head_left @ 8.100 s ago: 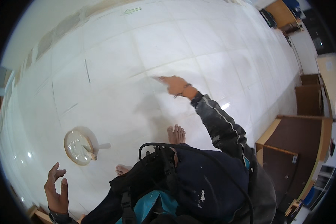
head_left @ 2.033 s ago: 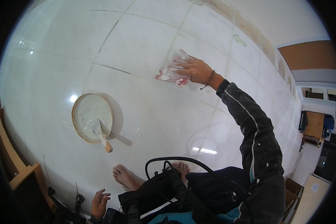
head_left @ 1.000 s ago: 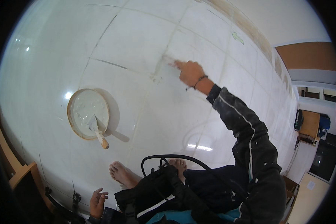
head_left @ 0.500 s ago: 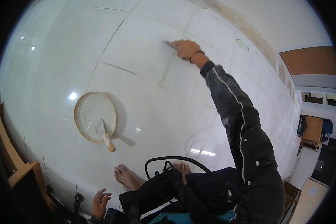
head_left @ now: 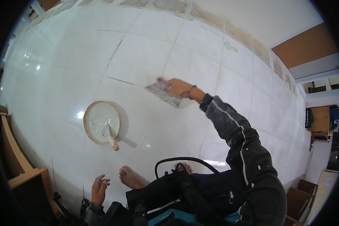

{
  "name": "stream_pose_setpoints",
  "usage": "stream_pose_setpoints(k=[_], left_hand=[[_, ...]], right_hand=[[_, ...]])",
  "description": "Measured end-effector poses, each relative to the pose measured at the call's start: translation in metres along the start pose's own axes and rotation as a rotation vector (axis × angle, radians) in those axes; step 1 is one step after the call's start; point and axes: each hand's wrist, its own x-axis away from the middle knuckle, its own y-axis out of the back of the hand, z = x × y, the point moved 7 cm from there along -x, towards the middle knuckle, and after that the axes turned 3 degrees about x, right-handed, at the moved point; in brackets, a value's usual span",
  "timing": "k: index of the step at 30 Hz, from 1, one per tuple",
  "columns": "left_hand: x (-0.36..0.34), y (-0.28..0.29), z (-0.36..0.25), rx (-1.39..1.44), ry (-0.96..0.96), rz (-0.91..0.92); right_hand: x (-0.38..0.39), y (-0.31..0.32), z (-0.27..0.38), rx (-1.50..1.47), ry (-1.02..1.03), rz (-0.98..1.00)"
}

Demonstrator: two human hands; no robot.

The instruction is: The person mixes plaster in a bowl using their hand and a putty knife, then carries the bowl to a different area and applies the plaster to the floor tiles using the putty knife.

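Observation:
My right hand [head_left: 179,89] is closed around a flat grey trowel [head_left: 165,93], somewhat blurred by motion, over the pale floor tiles. Whether the blade touches the tiles I cannot tell. Low on the left, my left hand [head_left: 99,189] hangs with its fingers apart and nothing in it. Between the hands, toward the left, a round shallow tub [head_left: 86,130] with a tan rim holds a wet whitish paste [head_left: 100,116]. A putty knife [head_left: 111,138] leans in it, its wooden handle sticking out over the near rim.
Dark unfilled joints [head_left: 118,80] run between some tiles; others look pale. A green arrow sticker [head_left: 230,47] lies on the floor at the far right. Wooden furniture [head_left: 30,177] stands at the left edge. A black cable [head_left: 188,159] loops over my bare feet [head_left: 130,177].
My right hand has come nearer to me with the trowel, whose broad face now shows. My left hand has risen a little. The whole view has shifted slightly.

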Motion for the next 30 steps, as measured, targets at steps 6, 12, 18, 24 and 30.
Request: stream_pose_setpoints(k=[6, 12, 18, 24, 30], left_hand=[[-0.006, -0.014, -0.018, 0.082, -0.040, 0.025], [-0.007, -0.007, -0.003, 0.143, 0.064, -0.022], [-0.009, -0.002, 0.005, 0.201, 0.158, -0.076], [-0.036, 0.007, 0.002, 0.232, 0.127, -0.087], [-0.066, -0.001, -0.013, 0.446, 0.105, -0.139]], right_hand=[[-0.002, 0.087, -0.046, -0.196, -0.162, -0.192], [-0.042, 0.061, -0.037, 0.581, 0.373, -0.342], [-0.038, 0.047, -0.066, 0.630, 0.186, -0.066], [-0.023, 0.065, -0.058, 0.650, 0.088, 0.082], [-0.069, 0.111, -0.064, 0.486, -0.293, -0.178]])
